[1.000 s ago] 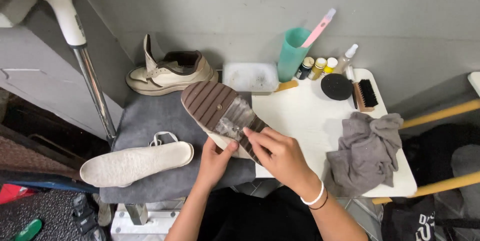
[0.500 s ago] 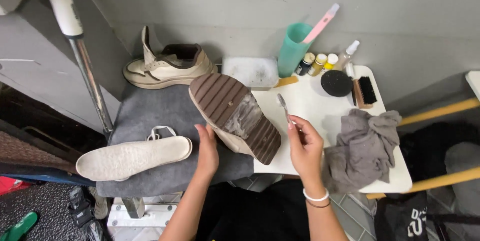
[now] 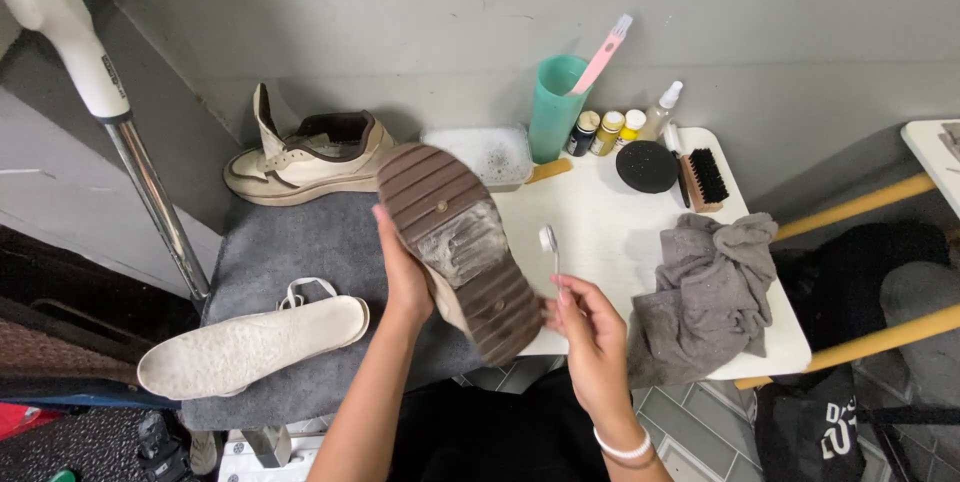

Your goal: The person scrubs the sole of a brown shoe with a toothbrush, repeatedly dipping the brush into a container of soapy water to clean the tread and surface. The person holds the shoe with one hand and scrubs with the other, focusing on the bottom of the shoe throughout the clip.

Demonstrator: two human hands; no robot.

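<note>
Left hand grips upturned beige shoe; brown ribbed sole's middle looks soapy, ends unscrubbed. Right hand pinches white toothbrush.

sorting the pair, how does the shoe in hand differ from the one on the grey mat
The held shoe is turned sole up, brown ribbed tread showing; the mat shoe sits upright on its sole, cream upper showing. The held shoe is gripped by the left hand over the table edge; the mat shoe rests untouched by the wall. The mat shoe is unlaced, tongue pulled up. Both look cream sided.
</note>
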